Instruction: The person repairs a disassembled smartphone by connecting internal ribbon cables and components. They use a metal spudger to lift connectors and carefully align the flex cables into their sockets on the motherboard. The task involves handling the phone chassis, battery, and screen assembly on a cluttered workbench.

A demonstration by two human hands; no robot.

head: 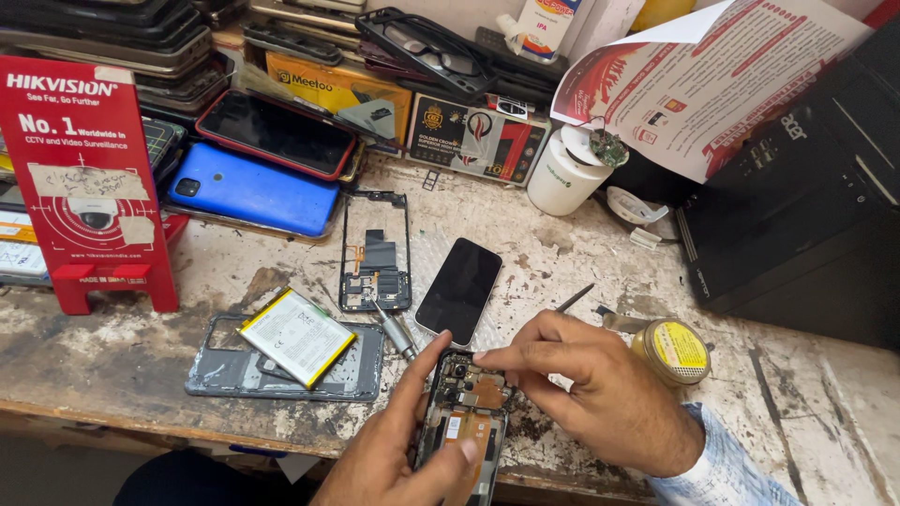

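Down at the near edge of the stained, worn workbench, an opened black phone body with bare circuitry and an orange-brown flex strip lies between both hands, its long axis running from the person's body away toward the back of the bench, camera end pointing away. The left hand clasps its lower half, thumb across the bottom and forefinger stretched up the left edge. The right hand comes in from the right, fingers pinched narrowly together with the tips resting on the upper part of the board; whether they hold a small part I cannot tell. A silver-tipped screwdriver lies just beyond the left forefinger, and past it a black glass screen panel, lying roughly parallel to the phone body. A grey back cover carrying a white-and-yellow battery sits to the left, a round yellow-lidded tin to the right.
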